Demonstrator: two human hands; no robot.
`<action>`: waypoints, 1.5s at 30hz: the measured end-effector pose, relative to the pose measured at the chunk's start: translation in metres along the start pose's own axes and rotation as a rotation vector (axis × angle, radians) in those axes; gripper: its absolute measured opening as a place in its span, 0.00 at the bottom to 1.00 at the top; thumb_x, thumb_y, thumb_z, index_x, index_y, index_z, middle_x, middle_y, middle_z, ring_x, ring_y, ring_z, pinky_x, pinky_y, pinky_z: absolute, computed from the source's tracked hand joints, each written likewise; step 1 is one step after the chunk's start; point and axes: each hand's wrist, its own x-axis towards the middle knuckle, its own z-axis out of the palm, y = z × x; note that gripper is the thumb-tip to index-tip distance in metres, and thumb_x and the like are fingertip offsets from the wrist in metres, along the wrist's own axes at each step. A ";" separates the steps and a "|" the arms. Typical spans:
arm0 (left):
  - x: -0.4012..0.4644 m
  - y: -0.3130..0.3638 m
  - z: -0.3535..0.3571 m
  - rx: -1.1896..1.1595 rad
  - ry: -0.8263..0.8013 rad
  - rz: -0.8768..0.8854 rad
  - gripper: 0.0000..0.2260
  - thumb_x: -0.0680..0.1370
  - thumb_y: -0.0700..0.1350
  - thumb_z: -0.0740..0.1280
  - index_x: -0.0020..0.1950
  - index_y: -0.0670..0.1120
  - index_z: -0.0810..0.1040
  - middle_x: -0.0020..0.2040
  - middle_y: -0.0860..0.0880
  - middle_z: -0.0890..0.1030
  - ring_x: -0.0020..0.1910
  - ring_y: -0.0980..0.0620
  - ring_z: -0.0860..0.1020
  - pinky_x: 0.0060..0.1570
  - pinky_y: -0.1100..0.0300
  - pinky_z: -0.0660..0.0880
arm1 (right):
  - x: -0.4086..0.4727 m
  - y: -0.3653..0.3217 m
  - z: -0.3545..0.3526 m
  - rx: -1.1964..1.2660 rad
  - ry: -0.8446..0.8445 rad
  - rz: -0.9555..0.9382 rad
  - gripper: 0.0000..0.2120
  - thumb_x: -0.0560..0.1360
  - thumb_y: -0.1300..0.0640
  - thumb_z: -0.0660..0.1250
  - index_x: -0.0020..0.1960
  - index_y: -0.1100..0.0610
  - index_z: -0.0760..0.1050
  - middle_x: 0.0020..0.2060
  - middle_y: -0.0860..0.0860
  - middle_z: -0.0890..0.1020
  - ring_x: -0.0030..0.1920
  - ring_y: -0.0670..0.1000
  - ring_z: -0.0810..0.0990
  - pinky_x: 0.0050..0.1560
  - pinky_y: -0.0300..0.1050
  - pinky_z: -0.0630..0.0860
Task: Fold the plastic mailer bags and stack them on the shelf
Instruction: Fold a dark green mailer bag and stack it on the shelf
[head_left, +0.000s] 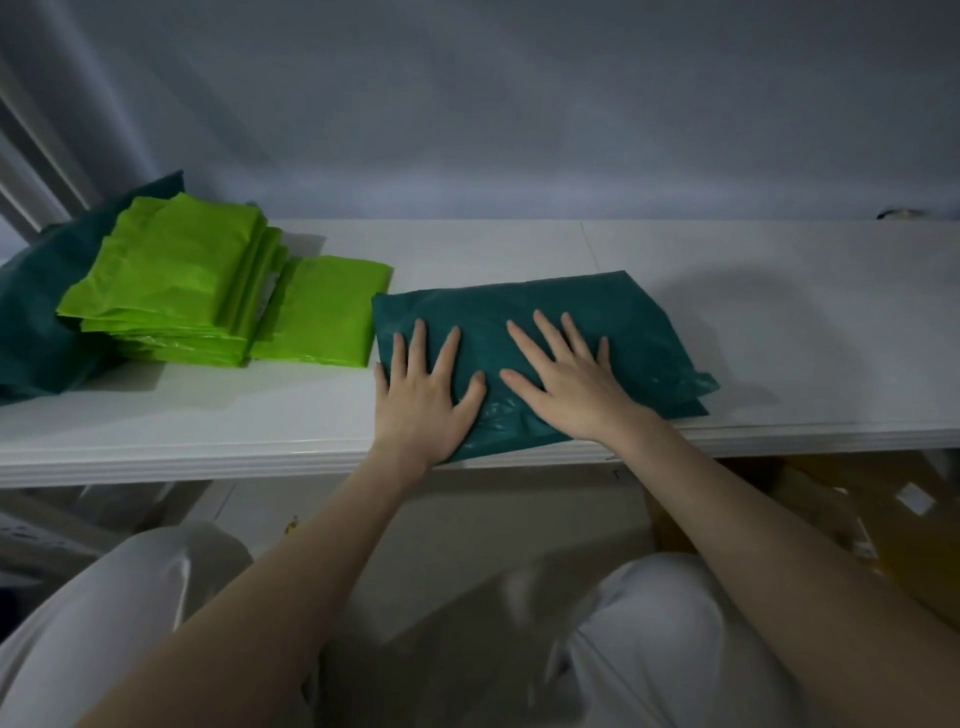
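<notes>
1. My left hand (423, 384) and my right hand (566, 379) both lie flat on the dark teal mailer bags (540, 364), fingers straight and spread. There is no grip on anything; both hands are released and only press down.

2. The teal bags are already folded, I think, and they sit as a low pile on the white shelf (779, 322), a little right of the middle. How many bags are in this pile I cannot tell.

3. On the left stands a stack of folded light green bags (176, 291), and one more green folded bag (322, 312) lies just beside it, touching its right side. Behind and under this stack there is another dark teal bag (31, 322), which looks not yet folded.

4. So I judge the task well advanced — the green bags are stacked and the teal pile is being flattened. The large teal bag on the left is probably still to do.

5. Edges: the near corner of the teal pile hangs slightly over the front edge of the shelf, under my left palm, so it may slide off if I pull toward me.

6. Room: the right part of the shelf is open — the pile can move there or back toward the wall. On the left, the green folded bag is very near.
</notes>
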 end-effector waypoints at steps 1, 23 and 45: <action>0.006 -0.001 0.000 0.007 -0.003 0.014 0.28 0.78 0.62 0.51 0.77 0.57 0.49 0.78 0.47 0.46 0.77 0.45 0.44 0.74 0.45 0.44 | 0.003 0.000 0.000 0.005 0.008 0.012 0.30 0.77 0.34 0.43 0.75 0.40 0.39 0.76 0.46 0.39 0.76 0.54 0.35 0.72 0.66 0.38; 0.073 -0.048 -0.033 -0.072 0.147 0.251 0.18 0.82 0.49 0.52 0.72 0.46 0.65 0.75 0.48 0.62 0.73 0.47 0.60 0.71 0.47 0.55 | 0.049 -0.033 -0.014 -0.163 0.221 0.138 0.28 0.81 0.42 0.45 0.77 0.52 0.45 0.77 0.52 0.44 0.76 0.56 0.40 0.70 0.68 0.39; -0.008 -0.044 -0.044 0.474 -0.094 0.312 0.22 0.81 0.46 0.53 0.74 0.44 0.55 0.67 0.45 0.68 0.55 0.44 0.77 0.51 0.52 0.72 | 0.004 -0.121 0.021 -0.148 0.172 -0.104 0.20 0.79 0.55 0.54 0.69 0.61 0.65 0.64 0.54 0.68 0.64 0.56 0.65 0.63 0.51 0.66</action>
